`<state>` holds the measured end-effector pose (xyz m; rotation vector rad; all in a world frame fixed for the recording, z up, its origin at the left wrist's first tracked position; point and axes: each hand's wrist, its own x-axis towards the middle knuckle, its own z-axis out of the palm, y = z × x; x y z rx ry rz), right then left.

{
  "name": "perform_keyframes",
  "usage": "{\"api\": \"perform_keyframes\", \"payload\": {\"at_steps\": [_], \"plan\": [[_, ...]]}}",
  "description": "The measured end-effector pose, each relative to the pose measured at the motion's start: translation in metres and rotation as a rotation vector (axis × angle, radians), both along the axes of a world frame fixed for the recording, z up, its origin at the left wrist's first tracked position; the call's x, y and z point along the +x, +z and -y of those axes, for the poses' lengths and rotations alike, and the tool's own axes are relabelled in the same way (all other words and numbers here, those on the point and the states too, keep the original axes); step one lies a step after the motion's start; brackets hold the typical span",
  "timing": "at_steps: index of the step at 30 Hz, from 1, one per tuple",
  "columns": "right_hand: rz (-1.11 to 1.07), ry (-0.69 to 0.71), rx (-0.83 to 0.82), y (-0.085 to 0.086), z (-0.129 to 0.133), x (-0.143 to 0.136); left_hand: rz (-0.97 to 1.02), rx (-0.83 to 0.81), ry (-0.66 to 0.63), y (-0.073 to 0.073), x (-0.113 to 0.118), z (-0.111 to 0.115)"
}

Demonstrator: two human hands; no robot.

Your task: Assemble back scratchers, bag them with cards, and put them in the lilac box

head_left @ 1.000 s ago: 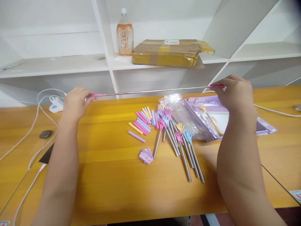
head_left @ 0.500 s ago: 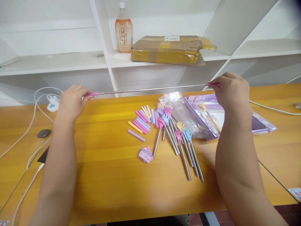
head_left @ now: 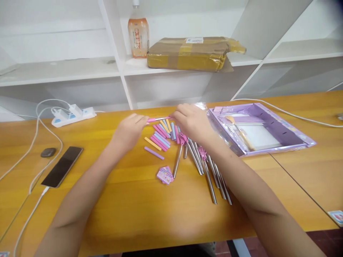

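You have the telescoping rod just above the centre of the frame, far shorter now than half a second ago, when it stretched between your widely parted hands. Its long axis runs nearly level across the frame, tipped slightly upward to the right. Your left hand pinches the pink grip at its left end; your right hand closes around the other end (your fingers hide most of the pink there). The bare middle is thin, shiny metal.

Just below lie smooth, round coloured sticks in pink, lilac, blue and orange. Right of them fan the hand-tipped scratchers, steel tubes with plastic claws, partly under your right arm. At right, your arm no longer covers the open purple box; at left, the glossy dark phone now shows whole on the wood-grained table.
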<state>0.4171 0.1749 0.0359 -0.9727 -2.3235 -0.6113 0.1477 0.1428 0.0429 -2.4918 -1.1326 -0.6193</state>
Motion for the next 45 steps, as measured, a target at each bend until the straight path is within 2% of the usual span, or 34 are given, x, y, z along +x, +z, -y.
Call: {"api": "perform_keyframes", "payload": {"at_steps": [5, 11, 20, 34, 41, 45], "plan": [[0.007, 0.020, -0.028, 0.001, 0.007, -0.002, -0.003, -0.078, -0.036, 0.005, -0.013, -0.008], [0.011, 0.035, -0.104, 0.002, 0.004, 0.000, 0.006, -0.112, -0.009, 0.001, -0.010, -0.008], [0.016, 0.040, -0.113, -0.001, -0.001, 0.003, -0.055, -0.034, 0.075, 0.004, -0.007, -0.007], [0.017, 0.019, -0.107, -0.007, -0.007, 0.007, -0.101, 0.001, 0.100, 0.001, -0.014, -0.016], [-0.040, -0.014, -0.134, -0.007, -0.027, 0.032, -0.056, 0.011, 0.158, -0.003, -0.028, -0.032], [-0.097, -0.079, -0.155, -0.014, -0.048, 0.064, 0.001, -0.009, 0.241, -0.001, -0.056, -0.047]]}}
